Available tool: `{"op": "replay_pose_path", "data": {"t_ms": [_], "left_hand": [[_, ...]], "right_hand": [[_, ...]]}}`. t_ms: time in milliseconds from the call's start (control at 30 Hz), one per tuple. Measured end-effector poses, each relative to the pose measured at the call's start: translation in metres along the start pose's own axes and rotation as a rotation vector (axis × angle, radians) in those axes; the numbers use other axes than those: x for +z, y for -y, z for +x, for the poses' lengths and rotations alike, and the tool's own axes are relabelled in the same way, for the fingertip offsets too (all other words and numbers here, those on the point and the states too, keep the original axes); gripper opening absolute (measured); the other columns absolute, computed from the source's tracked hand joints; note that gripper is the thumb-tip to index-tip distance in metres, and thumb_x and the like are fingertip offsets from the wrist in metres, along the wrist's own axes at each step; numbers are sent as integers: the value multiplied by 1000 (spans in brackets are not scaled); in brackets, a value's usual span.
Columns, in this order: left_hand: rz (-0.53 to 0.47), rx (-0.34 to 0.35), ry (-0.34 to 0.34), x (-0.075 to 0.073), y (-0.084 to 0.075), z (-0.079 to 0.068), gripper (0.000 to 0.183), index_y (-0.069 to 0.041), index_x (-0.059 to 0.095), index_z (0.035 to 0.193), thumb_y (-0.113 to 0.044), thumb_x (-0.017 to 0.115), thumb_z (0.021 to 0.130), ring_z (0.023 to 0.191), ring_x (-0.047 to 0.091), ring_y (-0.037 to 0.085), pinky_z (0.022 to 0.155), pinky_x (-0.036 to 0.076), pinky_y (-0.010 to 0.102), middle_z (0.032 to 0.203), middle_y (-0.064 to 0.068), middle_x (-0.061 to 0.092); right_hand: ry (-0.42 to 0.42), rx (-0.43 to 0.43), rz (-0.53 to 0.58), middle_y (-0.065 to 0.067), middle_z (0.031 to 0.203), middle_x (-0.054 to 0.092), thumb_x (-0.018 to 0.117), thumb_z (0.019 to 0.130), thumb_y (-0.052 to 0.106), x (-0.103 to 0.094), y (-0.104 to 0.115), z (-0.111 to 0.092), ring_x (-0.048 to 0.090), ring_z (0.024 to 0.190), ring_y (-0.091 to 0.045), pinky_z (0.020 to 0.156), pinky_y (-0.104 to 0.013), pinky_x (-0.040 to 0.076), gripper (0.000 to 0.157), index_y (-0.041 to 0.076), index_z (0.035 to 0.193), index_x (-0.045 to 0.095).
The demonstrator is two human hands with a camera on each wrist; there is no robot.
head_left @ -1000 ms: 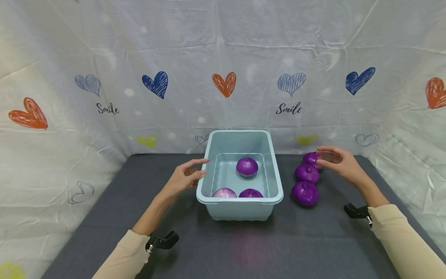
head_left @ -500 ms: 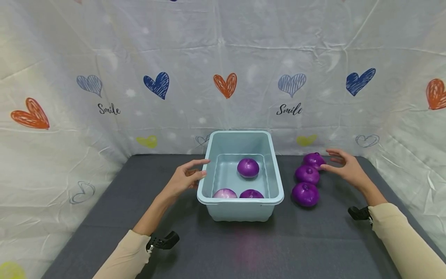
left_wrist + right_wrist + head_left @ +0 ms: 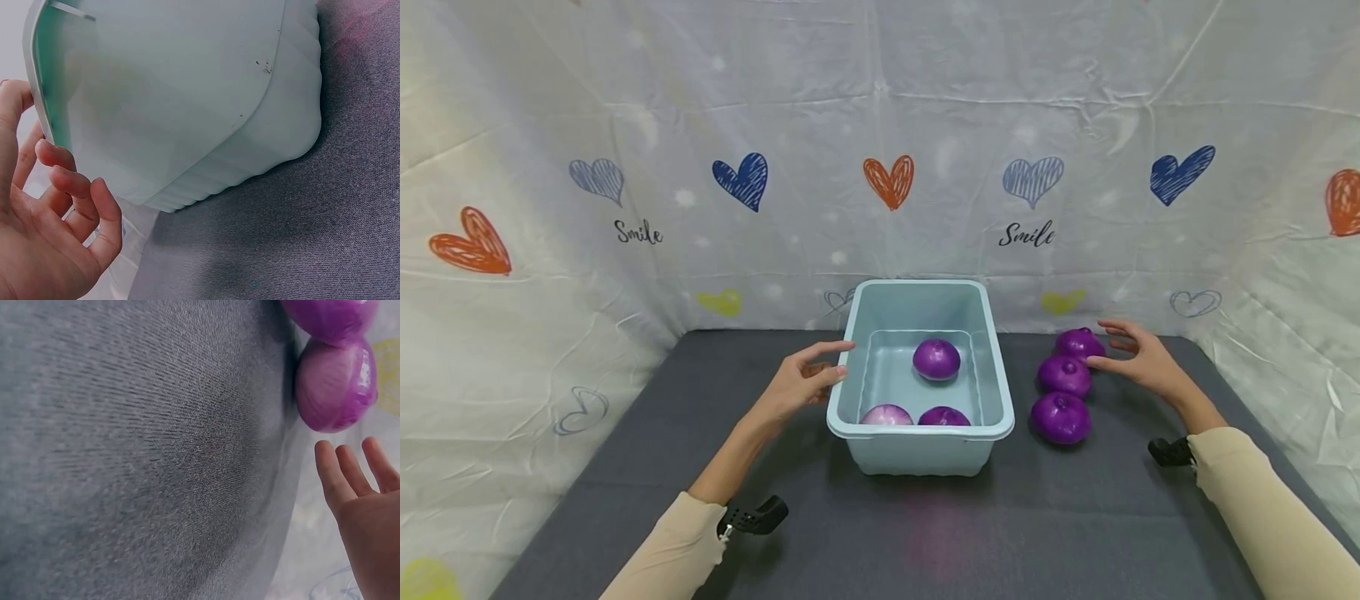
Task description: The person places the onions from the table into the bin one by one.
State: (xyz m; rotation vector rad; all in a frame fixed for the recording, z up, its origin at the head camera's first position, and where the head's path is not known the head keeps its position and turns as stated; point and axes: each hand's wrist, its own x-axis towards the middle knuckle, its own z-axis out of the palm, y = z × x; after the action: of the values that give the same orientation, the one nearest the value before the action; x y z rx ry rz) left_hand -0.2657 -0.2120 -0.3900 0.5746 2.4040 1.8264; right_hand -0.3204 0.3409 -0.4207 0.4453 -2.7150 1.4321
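Note:
Three shiny purple onions (image 3: 1061, 418) stand in a row on the dark table, right of a light blue plastic tub (image 3: 919, 454). The tub holds three more purple onions (image 3: 936, 360); its front wall partly hides two of them. My left hand (image 3: 801, 379) is at the tub's left rim. Its thumb and index finger reach over the edge, while the other fingers curl by the outer wall (image 3: 187, 81). Beside the farthest onion of the row (image 3: 1080, 342), my right hand (image 3: 1142, 362) has its fingers spread. A small gap separates those fingertips from the nearest onion (image 3: 337, 387) in the right wrist view.
A dark grey cloth (image 3: 1000, 525) covers the table. Behind it and along the sides hangs a white curtain (image 3: 955, 100) printed with hearts. Each wrist wears a black strap (image 3: 752, 517).
My right hand was over the farthest onion one second ago; it has drawn back to the right, uncovering that onion. The left hand stays at the tub's rim.

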Motion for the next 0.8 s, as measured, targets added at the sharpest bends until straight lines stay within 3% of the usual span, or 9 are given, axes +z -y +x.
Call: {"op": "replay_pose_path", "data": {"t_ms": [133, 267, 433, 800], "left_hand": [[1, 1, 0, 1, -1, 1, 45, -13, 59, 144, -20, 68, 101, 77, 58, 29, 74, 53, 40, 96, 13, 70], [-1, 0, 3, 2, -2, 1, 45, -13, 59, 144, -21, 68, 101, 78, 59, 28, 77, 53, 47, 97, 15, 69], [0, 1, 5, 3, -2, 2, 45, -13, 59, 144, -21, 68, 101, 76, 57, 29, 75, 53, 44, 92, 15, 67], [14, -8, -7, 1, -3, 0, 44, -14, 59, 144, -21, 68, 101, 75, 57, 27, 71, 52, 39, 91, 15, 67]], "right_hand": [[18, 16, -11, -35, 155, 26, 77, 95, 27, 0, -3, 6, 31, 137, -57, 102, -69, 33, 82, 0, 157, 31], [36, 17, 0, -35, 154, 26, 76, 95, 25, -2, -5, 9, 31, 137, -57, 100, -70, 34, 81, 0, 157, 31], [45, 13, 17, -34, 155, 26, 78, 93, 22, -8, -6, 10, 31, 137, -57, 101, -71, 32, 81, 1, 157, 32], [82, -88, -11, -34, 152, 32, 81, 89, 7, -6, -16, 20, 33, 134, -57, 103, -69, 30, 80, -7, 153, 35]]}}
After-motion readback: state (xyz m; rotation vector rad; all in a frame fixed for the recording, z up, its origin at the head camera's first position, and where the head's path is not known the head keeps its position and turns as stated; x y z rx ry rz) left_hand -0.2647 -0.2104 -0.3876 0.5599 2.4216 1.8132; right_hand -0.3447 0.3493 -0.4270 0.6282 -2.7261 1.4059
